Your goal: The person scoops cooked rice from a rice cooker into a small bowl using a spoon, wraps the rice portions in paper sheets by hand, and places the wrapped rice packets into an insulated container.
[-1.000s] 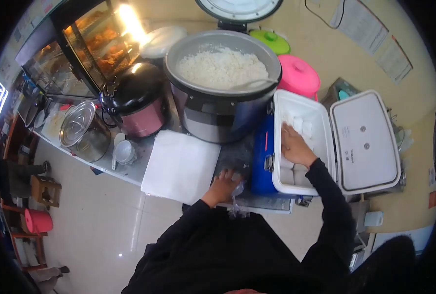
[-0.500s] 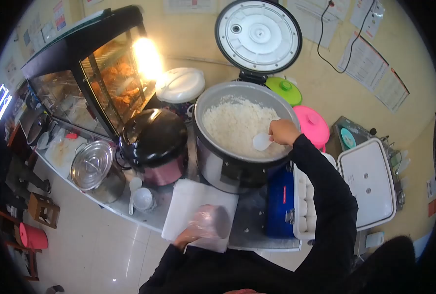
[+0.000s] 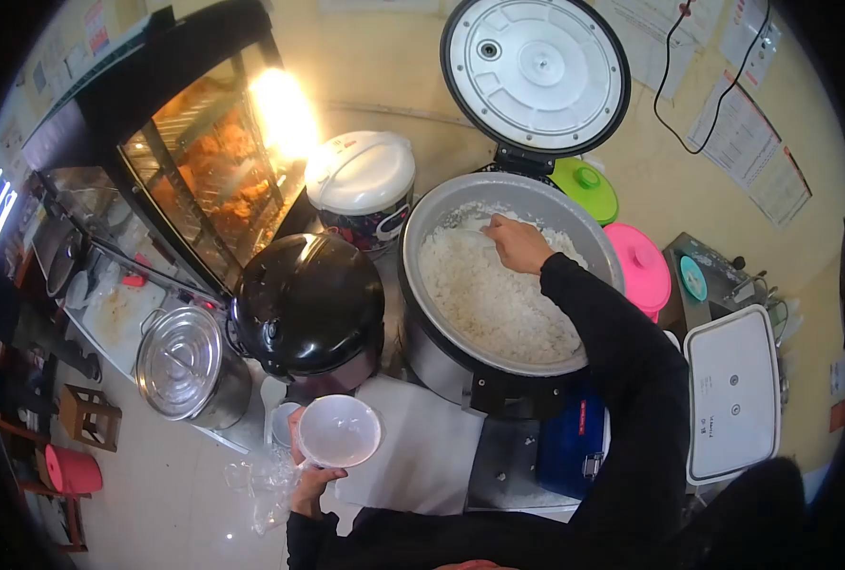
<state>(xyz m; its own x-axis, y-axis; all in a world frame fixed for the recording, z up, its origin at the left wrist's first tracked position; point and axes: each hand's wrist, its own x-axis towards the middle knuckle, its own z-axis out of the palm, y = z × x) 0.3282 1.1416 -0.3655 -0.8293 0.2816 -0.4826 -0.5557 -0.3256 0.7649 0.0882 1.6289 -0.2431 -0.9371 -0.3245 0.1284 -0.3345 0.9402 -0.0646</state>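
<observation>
My left hand [image 3: 310, 480] grips a small white bowl [image 3: 339, 431] by its side; its inside faces up and looks bare. Crumpled clear plastic [image 3: 263, 489] shows just left of that hand; I cannot tell whether it is held. My right hand [image 3: 518, 243] is closed over the far part of the cooked rice [image 3: 499, 294] in a large rice cooker [image 3: 418, 328]. In its fingers is a white rice scoop [image 3: 468, 239], partly sunk in the rice and hard to see. The cooker's round lid [image 3: 541, 71] stands raised behind.
A closed black cooker [image 3: 308, 299], a lidded steel pot [image 3: 180, 361] and a white-lidded container [image 3: 361, 176] stand left. White paper [image 3: 408, 446] lies in front. A blue cooler box [image 3: 570, 446] is under my right arm. A lit food warmer [image 3: 204, 161] stands at back left.
My right hand has moved the scoop from the near right to the far side of the rice. My left hand has moved left and up; the bowl in it now shows plainly.
</observation>
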